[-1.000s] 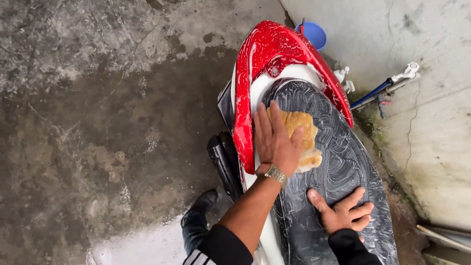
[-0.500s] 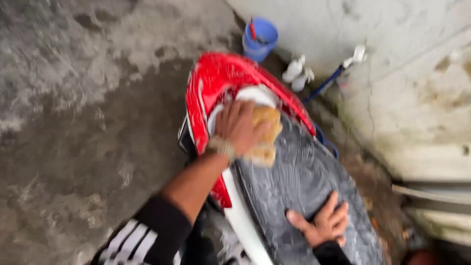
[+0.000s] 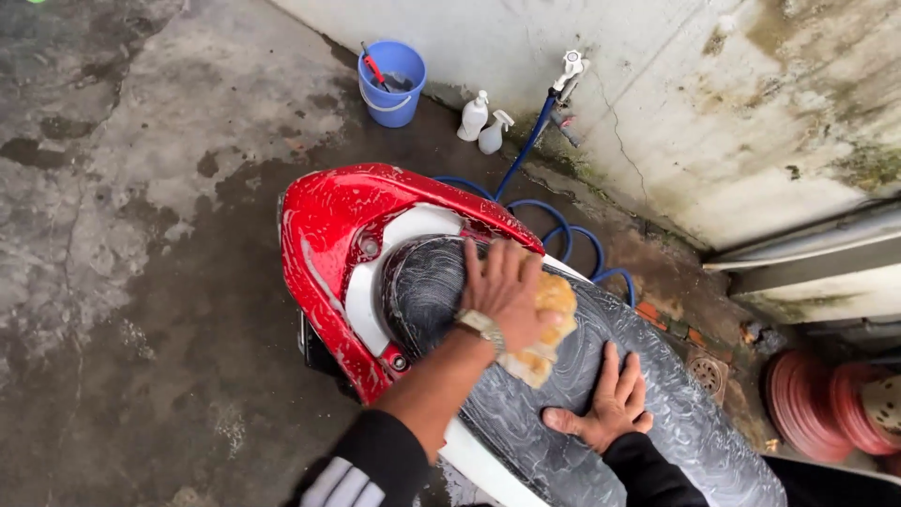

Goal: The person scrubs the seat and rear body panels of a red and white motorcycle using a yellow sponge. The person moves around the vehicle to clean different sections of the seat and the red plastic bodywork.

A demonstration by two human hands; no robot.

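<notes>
My left hand [image 3: 502, 291], with a metal watch on the wrist, presses a yellow sponge [image 3: 556, 302] onto the soapy black seat [image 3: 676, 413] of a scooter, close to the seat's rear end. My right hand [image 3: 605, 408] lies flat on the seat with its fingers spread, a little nearer to me than the sponge. The scooter's red tail panel [image 3: 343, 221] is wet and streaked with foam and curves around the seat's end.
A blue bucket [image 3: 391, 84] and two white spray bottles [image 3: 481, 122] stand by the stained wall. A blue hose [image 3: 563, 235] runs from a wall tap [image 3: 570, 66] behind the scooter. There is a floor drain [image 3: 706, 374] and red coiled hose [image 3: 826, 404] at right. Wet concrete lies at left.
The view has swung and widened, bringing the bucket, bottles and tap into sight. My left hand stays on the sponge near the seat's rear. The right hand remains flat on the seat.
</notes>
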